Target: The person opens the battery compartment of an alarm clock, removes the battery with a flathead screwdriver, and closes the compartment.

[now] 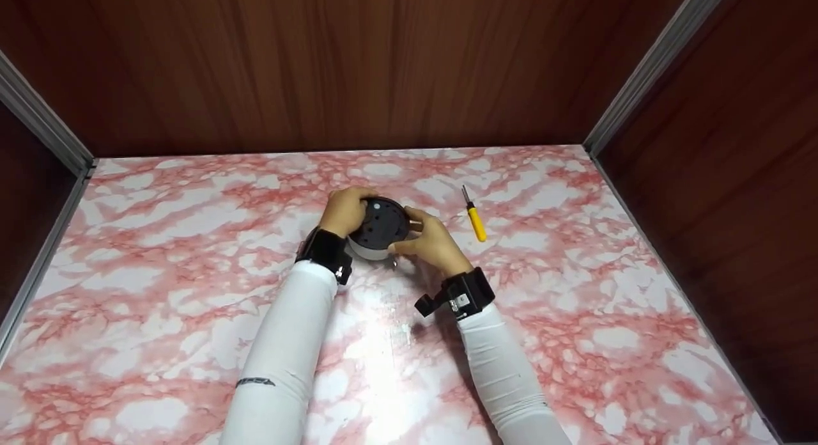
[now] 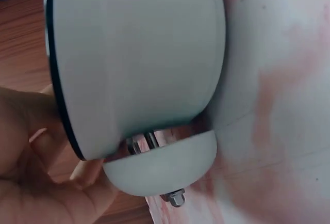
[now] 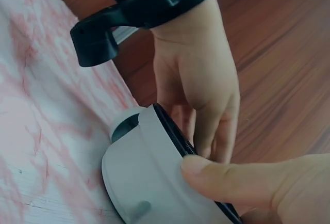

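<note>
A white round twin-bell alarm clock (image 1: pixel 382 226) lies tilted on the table, its black back upward. My left hand (image 1: pixel 345 210) grips its left edge, fingers bent over the rim. From the right side my right hand (image 1: pixel 434 242) holds the edge between thumb and fingers; in the right wrist view the thumb (image 3: pixel 227 182) presses along the rim. Beside the white casing in the left wrist view is a white bell (image 2: pixel 165 164), topped by a metal nut (image 2: pixel 177 198). The clock's front is turned down and hidden.
A screwdriver (image 1: pixel 476 222) with a yellow handle lies to the right of my right hand. The red and white marbled table (image 1: pixel 160 291) is bordered by dark wooden panels (image 1: pixel 383 68) at the back and sides.
</note>
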Available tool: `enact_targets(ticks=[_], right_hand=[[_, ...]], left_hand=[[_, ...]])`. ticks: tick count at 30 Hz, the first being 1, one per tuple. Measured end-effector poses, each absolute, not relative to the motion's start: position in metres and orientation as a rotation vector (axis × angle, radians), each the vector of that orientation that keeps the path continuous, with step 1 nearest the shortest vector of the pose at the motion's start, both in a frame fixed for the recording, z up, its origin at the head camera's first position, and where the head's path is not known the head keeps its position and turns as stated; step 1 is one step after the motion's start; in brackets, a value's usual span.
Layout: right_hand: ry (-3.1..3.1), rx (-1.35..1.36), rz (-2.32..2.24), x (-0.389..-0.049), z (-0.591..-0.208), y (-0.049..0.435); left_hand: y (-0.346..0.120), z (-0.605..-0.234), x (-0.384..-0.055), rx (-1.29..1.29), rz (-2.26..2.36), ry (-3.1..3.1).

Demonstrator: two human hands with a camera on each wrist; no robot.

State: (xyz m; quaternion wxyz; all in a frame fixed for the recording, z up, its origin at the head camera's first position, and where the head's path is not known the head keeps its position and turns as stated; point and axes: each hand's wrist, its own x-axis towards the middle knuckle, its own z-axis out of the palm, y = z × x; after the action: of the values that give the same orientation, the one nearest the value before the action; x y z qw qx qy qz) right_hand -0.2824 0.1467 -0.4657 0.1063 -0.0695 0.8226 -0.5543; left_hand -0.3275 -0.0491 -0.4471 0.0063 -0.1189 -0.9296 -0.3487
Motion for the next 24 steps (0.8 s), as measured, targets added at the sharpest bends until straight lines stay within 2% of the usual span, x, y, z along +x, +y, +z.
enact_targets(ticks=[7,18,24], right_hand=[[2.236,-0.239,-1.901,-0.284,-0.474,0.154],[1.885,0.007,-2.188,-0.287,-0.477,0.150],[1.869,0.041,-2.217,-0.287,-0.475,0.149]], left_hand=[[-0.058,-0.456,-0.324,-0.167,-1.084,-2.770],[-0.066,-0.458,-0.305,-0.117,-1.030,-2.788],[-0.071,-0.460,-0.298,-0.123,-1.050,-2.823]])
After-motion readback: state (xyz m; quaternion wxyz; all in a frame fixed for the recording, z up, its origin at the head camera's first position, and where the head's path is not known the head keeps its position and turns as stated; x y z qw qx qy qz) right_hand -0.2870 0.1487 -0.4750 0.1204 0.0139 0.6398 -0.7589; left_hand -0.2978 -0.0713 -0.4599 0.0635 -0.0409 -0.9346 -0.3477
